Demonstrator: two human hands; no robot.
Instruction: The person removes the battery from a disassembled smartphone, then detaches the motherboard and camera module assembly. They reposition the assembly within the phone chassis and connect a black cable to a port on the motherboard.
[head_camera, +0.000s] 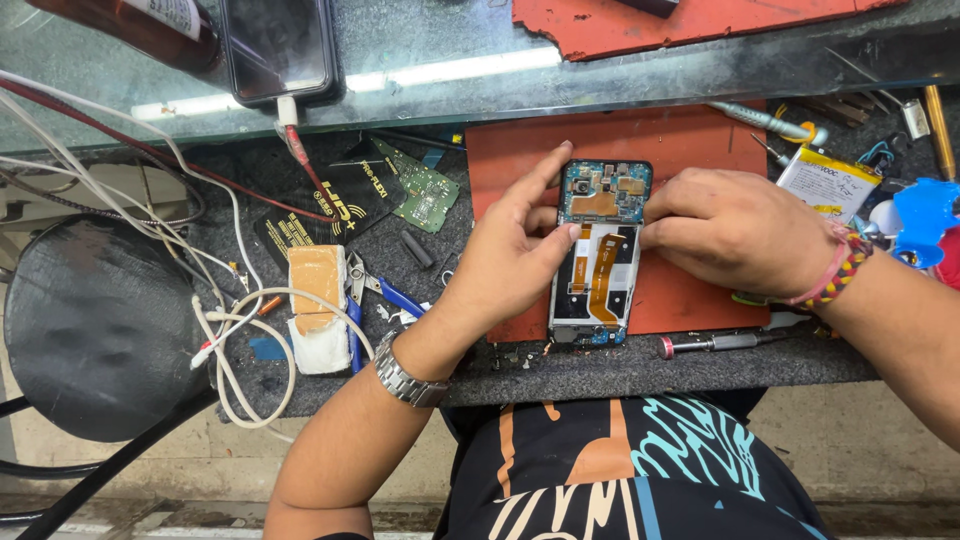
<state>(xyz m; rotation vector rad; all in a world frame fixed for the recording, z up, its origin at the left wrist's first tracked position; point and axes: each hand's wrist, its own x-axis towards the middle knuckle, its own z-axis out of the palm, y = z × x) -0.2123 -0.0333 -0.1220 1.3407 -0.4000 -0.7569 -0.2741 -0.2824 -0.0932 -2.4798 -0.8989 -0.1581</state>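
Note:
An opened phone (598, 255) with its back off lies on a red work mat (690, 150), showing a blue circuit board at the top and orange flex cables down the middle. My left hand (510, 250) presses its thumb on the phone's left edge, index finger stretched up along the top corner. My right hand (735, 230) grips the phone's right edge with curled fingers. A metal watch is on my left wrist, woven bands on my right.
A screwdriver (715, 342) lies below the mat. A green circuit board (425, 190), blue-handled pliers (375, 295), a taped block (318, 305) and white cables (235, 330) sit left. A battery (828, 182) and blue tool (925, 220) are right. Another phone (278, 45) rests on the glass shelf.

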